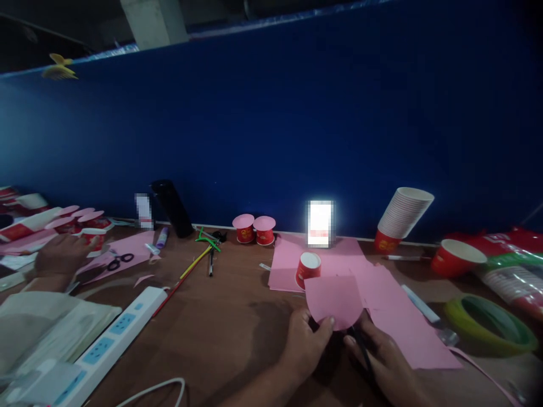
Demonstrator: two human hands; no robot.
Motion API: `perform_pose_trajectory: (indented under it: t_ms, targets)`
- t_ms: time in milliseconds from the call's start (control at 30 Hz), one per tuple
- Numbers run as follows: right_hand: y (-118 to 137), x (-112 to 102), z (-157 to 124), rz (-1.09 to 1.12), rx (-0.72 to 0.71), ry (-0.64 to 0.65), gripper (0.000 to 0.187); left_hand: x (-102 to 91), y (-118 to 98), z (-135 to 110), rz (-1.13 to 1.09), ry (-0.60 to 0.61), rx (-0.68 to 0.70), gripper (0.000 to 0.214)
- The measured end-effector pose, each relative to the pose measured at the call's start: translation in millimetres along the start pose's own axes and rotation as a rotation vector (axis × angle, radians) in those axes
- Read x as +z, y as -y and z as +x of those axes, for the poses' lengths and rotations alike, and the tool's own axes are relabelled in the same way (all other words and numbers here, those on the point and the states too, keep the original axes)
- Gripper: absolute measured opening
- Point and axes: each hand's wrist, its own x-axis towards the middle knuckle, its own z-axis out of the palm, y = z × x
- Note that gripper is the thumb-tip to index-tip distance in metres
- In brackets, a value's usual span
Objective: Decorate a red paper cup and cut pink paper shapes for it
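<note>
1. Pinching the pink paper piece by its lower edge, the left hand is holding it just above both hands.
2. The right hand is gripping a dark-handled tool beneath it.
3. Its outline is looking rounded.

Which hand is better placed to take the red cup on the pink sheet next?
Left, probably. The left hand is nearer the red cup and pinches only the pink cutout; the right hand sits farther aside, closed on a dark tool, maybe scissors.
</note>
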Motion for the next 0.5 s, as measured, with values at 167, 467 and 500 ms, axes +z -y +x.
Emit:
perform_pose_trajectory:
  t_ms: [167,467,500]
  targets:
    - [1.0,-0.7,-0.3,0.003,-0.017,0.012,0.023,-0.5,-0.7,0.3,0.004,-0.004,-0.007,0.026]
    - [-2.1,-0.7,-0.8,-0.086,-0.002,-0.002,0.022,0.2,6.2,1.4,0.019,-0.020,0.009,0.028]
    - [-2.8,-0.5,-1.1,-0.085,-0.005,0.001,0.021,0.4,6.6,1.7,0.015,-0.018,0.005,0.028]
